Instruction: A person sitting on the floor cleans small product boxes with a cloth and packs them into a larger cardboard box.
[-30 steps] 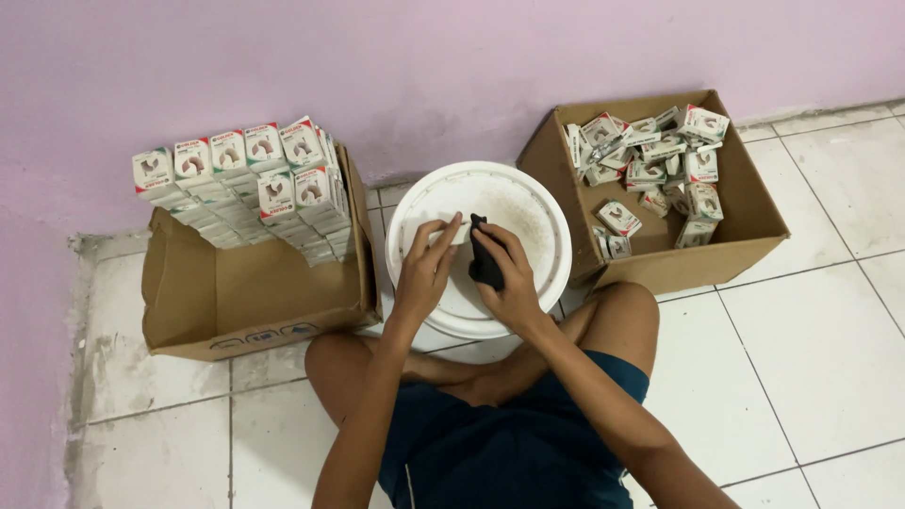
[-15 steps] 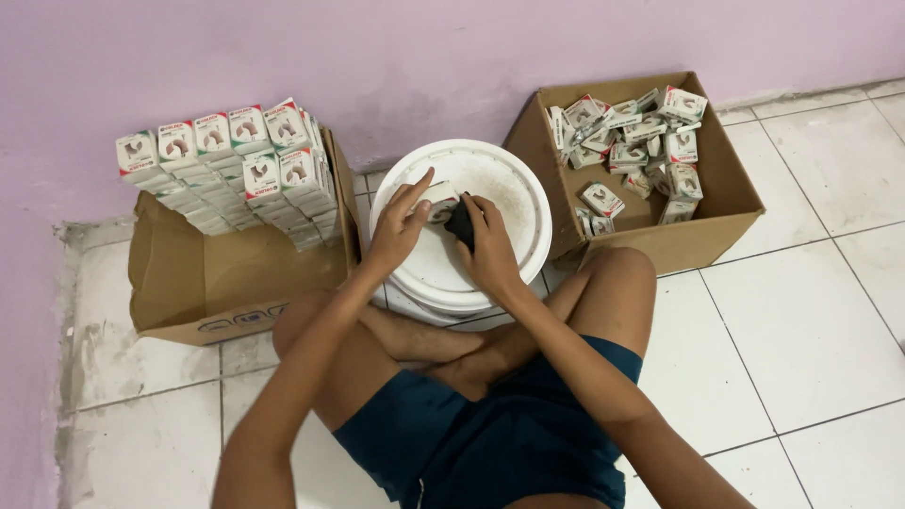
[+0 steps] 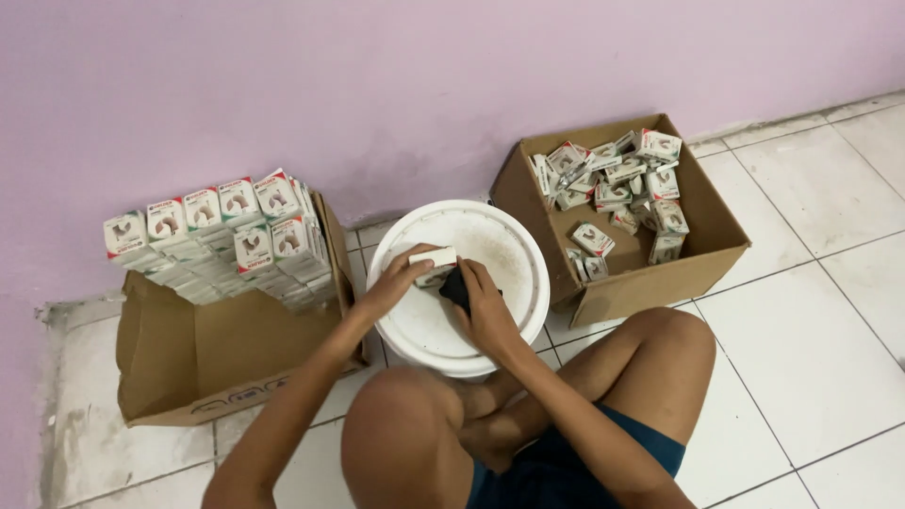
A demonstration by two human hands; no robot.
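Note:
My left hand (image 3: 401,281) holds a small white carton (image 3: 432,258) over the white bucket lid (image 3: 500,247). My right hand (image 3: 485,309) grips a small black object (image 3: 456,286) pressed against the carton's open end. Both hands meet above the middle of the lid, which tops a white bucket between my knees. I sit cross-legged on the tiled floor in dark blue shorts (image 3: 566,471).
A cardboard box (image 3: 207,349) on the left holds stacked rows of small white cartons (image 3: 226,236). Another cardboard box (image 3: 660,273) on the right contains several loose cartons (image 3: 613,184). A pink wall (image 3: 377,85) stands behind, white floor tiles (image 3: 801,349) to the right.
The view has shifted, so the bucket and boxes sit lower in frame. My hands stay together on the lid; the carton now lies flatter and the black object is closer to it.

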